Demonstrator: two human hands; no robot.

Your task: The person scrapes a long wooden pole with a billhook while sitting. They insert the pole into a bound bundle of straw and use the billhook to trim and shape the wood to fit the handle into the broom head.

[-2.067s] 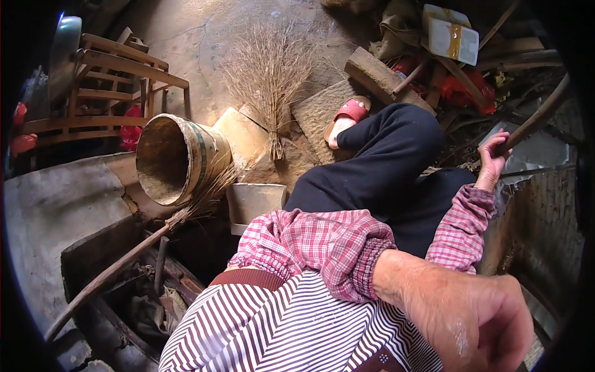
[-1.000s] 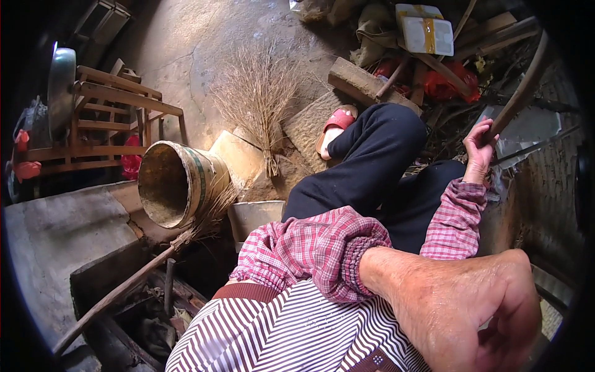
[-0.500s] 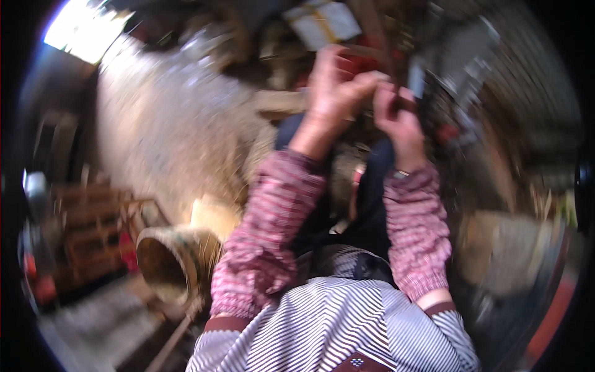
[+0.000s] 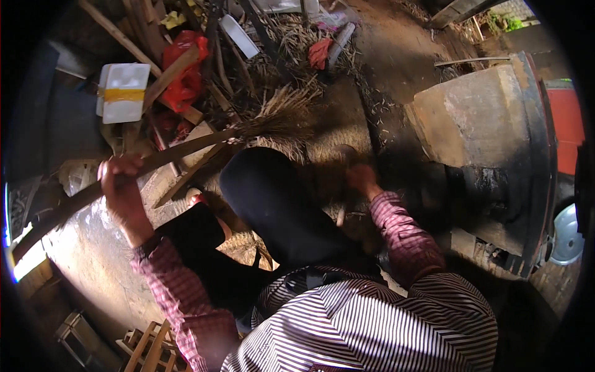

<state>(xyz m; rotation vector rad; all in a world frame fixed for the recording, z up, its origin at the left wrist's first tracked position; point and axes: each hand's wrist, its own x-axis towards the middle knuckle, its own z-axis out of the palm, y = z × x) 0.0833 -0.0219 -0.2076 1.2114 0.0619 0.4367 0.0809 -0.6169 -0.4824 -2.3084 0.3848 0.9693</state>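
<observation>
My left hand [image 4: 121, 189] is closed around a long branch [image 4: 180, 150] on the left. The branch slants from the lower left up toward the middle and ends in a spread of dry twigs [image 4: 279, 118]. Past my raised black-trousered knee [image 4: 273, 186], my right hand [image 4: 362, 178] is low, in shadow, with its fingers curled. What it holds, if anything, is hard to make out. A dim rounded shape lies just beyond it, and a short pale stick [image 4: 341, 214] shows below it.
Firewood pieces [image 4: 170, 77], a red plastic bag [image 4: 185, 68] and a white foam box [image 4: 124, 93] are heaped at the far left. A large soot-stained stove block [image 4: 483, 118] stands on the right, with a metal lid [image 4: 567, 234] beyond it. Wooden slats [image 4: 149, 347] lie at the lower left.
My view has swung toward the stove. My hands, close together before, are now far apart: the left grips the branch at the left, the right is lower on the right.
</observation>
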